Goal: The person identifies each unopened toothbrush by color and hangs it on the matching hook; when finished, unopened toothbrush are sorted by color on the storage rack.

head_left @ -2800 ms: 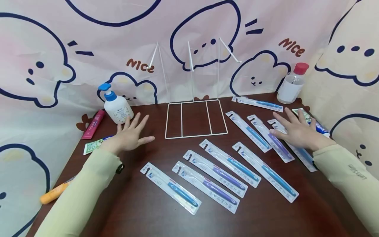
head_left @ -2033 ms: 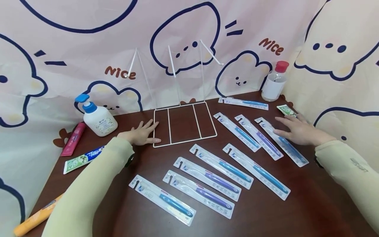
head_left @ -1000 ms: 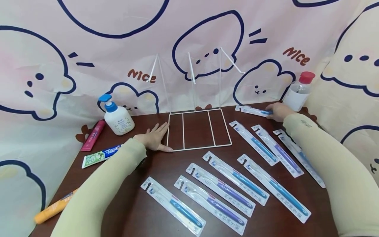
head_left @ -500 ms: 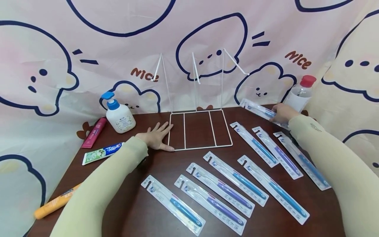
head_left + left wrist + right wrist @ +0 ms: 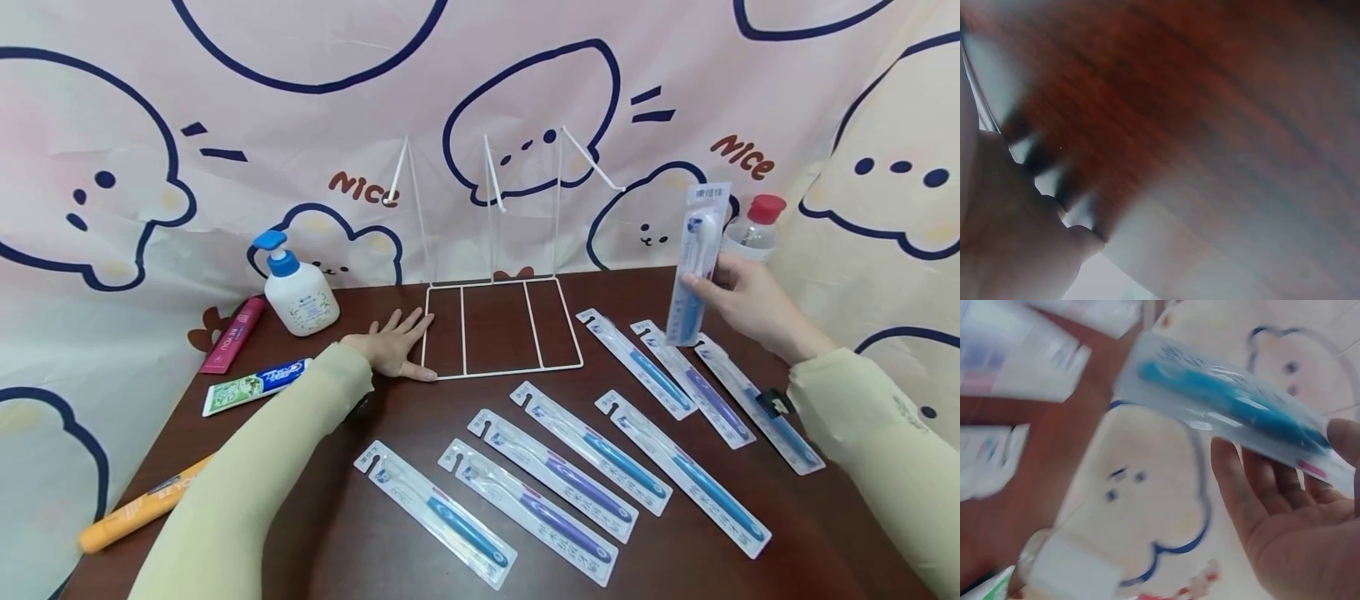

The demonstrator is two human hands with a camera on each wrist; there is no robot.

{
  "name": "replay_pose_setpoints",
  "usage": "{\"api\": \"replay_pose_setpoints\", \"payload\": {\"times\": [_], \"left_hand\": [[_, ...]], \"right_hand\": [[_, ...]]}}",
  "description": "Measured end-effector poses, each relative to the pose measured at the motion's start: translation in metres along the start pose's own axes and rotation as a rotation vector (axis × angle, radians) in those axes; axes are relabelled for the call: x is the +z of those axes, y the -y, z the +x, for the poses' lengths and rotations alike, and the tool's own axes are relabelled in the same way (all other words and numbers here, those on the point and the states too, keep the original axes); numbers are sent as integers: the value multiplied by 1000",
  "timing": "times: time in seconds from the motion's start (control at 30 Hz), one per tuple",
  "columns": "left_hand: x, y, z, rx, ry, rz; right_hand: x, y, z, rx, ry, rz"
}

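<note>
In the head view my right hand (image 5: 757,304) pinches a blue packaged toothbrush (image 5: 686,292) between thumb and fingers, raised above the table with its hanging-hole end up. The right wrist view shows the blue handle (image 5: 1229,403) through the clear blister, the thumb on one side and fingers on the other. My left hand (image 5: 390,346) lies with spread fingers against the left edge of a white wire rack (image 5: 464,333); thumb and fingertips touch its base frame. In the left wrist view the left hand (image 5: 1016,225) rests at the dark tabletop.
Several packaged toothbrushes, among them a purple one (image 5: 558,527), lie diagonally at centre and right. At left are a pump bottle (image 5: 302,302), a pink tube (image 5: 233,336), a toothpaste tube (image 5: 251,390) and an orange tube (image 5: 142,508). A red-capped bottle (image 5: 763,210) stands back right.
My right hand has reached to the back right, gripped the toothbrush lying there, lifted it and tipped it upright. Earlier, my left hand moved from near the pump bottle to the rack, where it stays.
</note>
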State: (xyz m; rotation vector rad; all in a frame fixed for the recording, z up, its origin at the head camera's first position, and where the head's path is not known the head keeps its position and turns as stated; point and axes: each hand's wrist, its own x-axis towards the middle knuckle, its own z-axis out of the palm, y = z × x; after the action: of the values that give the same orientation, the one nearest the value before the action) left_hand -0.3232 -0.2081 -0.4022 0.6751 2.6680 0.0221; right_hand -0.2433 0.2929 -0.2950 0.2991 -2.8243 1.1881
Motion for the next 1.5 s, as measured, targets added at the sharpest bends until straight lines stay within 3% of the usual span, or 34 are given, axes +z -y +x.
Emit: {"api": "replay_pose_setpoints", "payload": {"times": [0.23, 0.43, 0.7, 1.1, 1.3, 1.5], "left_hand": [[-1, 2, -5, -11, 8, -4], [1, 3, -4, -7, 14, -1], [-2, -3, 8, 1, 36, 45], [0, 1, -2, -23, 45, 39], [1, 3, -1, -29, 56, 40], [-1, -1, 0, -32, 57, 45]], "right_hand": [[15, 52, -30, -117, 38, -20], [32, 79, -27, -173, 95, 18], [43, 91, -6, -101, 82, 101], [55, 93, 20, -82, 109, 73], [65, 89, 58, -85, 96, 17], [69, 88, 99, -76, 114, 64]]}}
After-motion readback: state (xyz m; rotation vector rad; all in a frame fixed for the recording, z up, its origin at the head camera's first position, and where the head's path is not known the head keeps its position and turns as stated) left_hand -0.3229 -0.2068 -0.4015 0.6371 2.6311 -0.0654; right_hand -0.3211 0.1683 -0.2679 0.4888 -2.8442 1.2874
